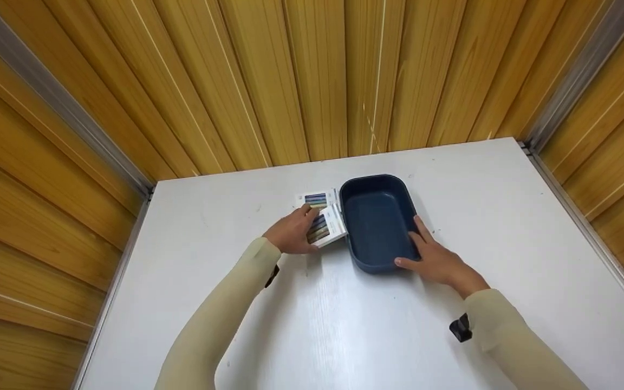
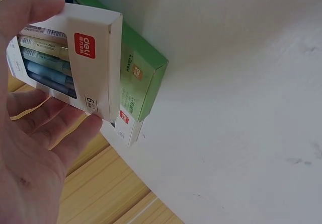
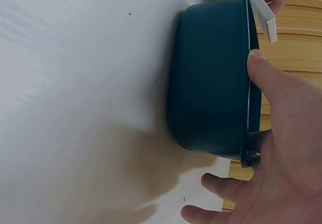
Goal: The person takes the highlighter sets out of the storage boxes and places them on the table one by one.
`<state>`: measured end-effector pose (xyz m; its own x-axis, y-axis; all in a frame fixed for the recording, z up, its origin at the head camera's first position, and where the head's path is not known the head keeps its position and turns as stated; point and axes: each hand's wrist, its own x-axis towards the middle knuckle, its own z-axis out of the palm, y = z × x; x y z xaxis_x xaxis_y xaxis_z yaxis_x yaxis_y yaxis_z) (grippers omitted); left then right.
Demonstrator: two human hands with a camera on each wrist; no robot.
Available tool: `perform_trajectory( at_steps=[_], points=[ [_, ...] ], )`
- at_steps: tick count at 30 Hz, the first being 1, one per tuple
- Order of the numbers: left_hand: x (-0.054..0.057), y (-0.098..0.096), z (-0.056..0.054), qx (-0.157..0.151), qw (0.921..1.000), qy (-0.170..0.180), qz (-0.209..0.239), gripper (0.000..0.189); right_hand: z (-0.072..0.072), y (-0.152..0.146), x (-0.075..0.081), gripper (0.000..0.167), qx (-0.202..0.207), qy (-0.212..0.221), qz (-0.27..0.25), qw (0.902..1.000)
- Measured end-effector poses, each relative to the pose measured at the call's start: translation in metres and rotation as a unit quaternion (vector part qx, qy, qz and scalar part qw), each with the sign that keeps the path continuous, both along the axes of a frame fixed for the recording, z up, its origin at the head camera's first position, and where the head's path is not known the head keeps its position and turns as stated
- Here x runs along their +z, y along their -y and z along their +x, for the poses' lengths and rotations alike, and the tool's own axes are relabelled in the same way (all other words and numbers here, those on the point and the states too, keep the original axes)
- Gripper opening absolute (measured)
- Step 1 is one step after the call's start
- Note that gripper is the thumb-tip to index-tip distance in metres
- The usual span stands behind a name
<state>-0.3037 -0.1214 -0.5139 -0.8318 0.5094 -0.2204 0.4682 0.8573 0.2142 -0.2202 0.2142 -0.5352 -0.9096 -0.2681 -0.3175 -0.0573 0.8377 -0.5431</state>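
My left hand [image 1: 293, 232] grips a white windowed box of pens [image 1: 336, 223] by its edges, thumb on one side and fingers on the other. Through its window several coloured pens show in the left wrist view. The box is tilted, its right end by the left rim of a dark blue plastic bin [image 1: 374, 227]. Below it in the left wrist view lie a green box [image 2: 147, 78] and a second white box [image 2: 130, 131]. My right hand [image 1: 442, 262] holds the bin at its near right corner, with thumb at the rim and some fingers over the side.
Bin and boxes are on a white table [image 1: 209, 244] toward its back edge. Wood-patterned panels [image 1: 312, 81] stand behind the table and at both sides, with grey metal posts at the corners. The bin's inside shows only its bare floor.
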Motion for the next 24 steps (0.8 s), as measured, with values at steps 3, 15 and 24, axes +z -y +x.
perform_trajectory(
  at_steps=[3,15,24],
  points=[
    [-0.0013,0.0017,0.0013,0.006,1.0,0.006,-0.002,0.087,0.0001,-0.0001,-0.0004,0.099,0.001,-0.001,0.0,1.0],
    [-0.0057,0.0053,0.0059,0.006,1.0,0.006,-0.001,0.084,0.0004,-0.0004,0.0003,0.094,0.008,-0.009,-0.006,0.9999],
    [-0.0096,0.0053,0.0093,0.0,0.9999,0.007,-0.013,0.086,0.0005,-0.0009,-0.0005,0.096,0.004,-0.006,-0.01,0.9999]
  ],
)
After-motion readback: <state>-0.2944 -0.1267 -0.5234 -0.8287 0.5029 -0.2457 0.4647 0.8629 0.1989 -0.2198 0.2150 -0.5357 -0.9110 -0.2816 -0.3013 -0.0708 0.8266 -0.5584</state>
